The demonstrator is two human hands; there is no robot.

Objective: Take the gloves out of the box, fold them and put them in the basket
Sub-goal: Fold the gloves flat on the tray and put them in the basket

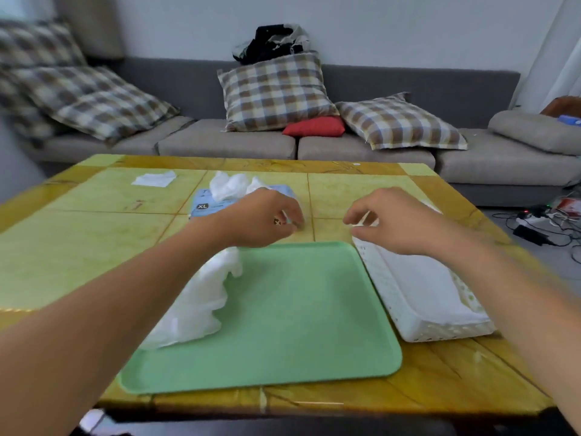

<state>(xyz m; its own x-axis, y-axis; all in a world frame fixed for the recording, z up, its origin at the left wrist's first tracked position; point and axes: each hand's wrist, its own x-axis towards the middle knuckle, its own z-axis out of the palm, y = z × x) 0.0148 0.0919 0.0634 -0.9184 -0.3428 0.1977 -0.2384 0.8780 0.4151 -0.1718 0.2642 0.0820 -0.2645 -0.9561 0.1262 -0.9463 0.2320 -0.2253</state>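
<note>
A blue glove box [204,204] marked XL lies on the table past my left hand, with white gloves [231,184] bunched out of its top. My left hand [262,220] hovers at the far edge of the green tray [298,319], fingers curled. From under it a crumpled white glove [201,297] trails down onto the tray's left side. My right hand [393,221] is over the far end of the white perforated basket [390,297]. Its thumb and fingers pinch a thin white sliver that looks like glove material. White folded material fills the basket.
The yellow tiled table [78,247] also carries a flat white piece [154,179] at its far left. Behind the table stands a grey sofa [226,143] with checked cushions. Cables and a power strip [540,228] lie on the floor to the right.
</note>
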